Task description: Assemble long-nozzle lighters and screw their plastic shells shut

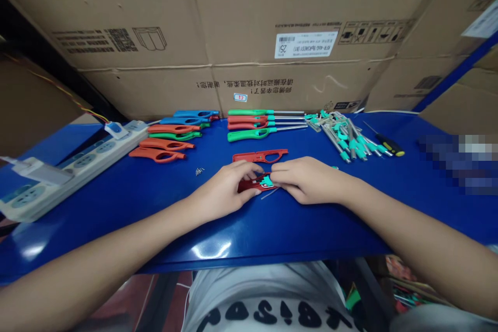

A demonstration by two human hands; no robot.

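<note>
On the blue tabletop, my left hand (pixel 229 187) has its fingers closed around the left part of a red lighter shell half (pixel 246 185). Teal inner parts (pixel 266 181) and a thin white wire lie in that shell. My right hand (pixel 307 180) pinches at the shell's right end over the teal parts; its fingertips partly cover what they grip. A thin grey strip (pixel 268 194) sticks out below the shell. Just behind my hands lies a second red shell half (pixel 260 156) with a handle opening. Several small screws (pixel 199 171) are left of my left hand.
Blue, orange and green lighter shells (pixel 167 143) are stacked at back left. Assembled lighters (pixel 249 135) lie at back centre. A pile of metal tubes with teal parts (pixel 350 137) and a screwdriver (pixel 389 146) sit right. A power strip (pixel 78 166) runs along the left; cardboard (pixel 241 26) stands behind.
</note>
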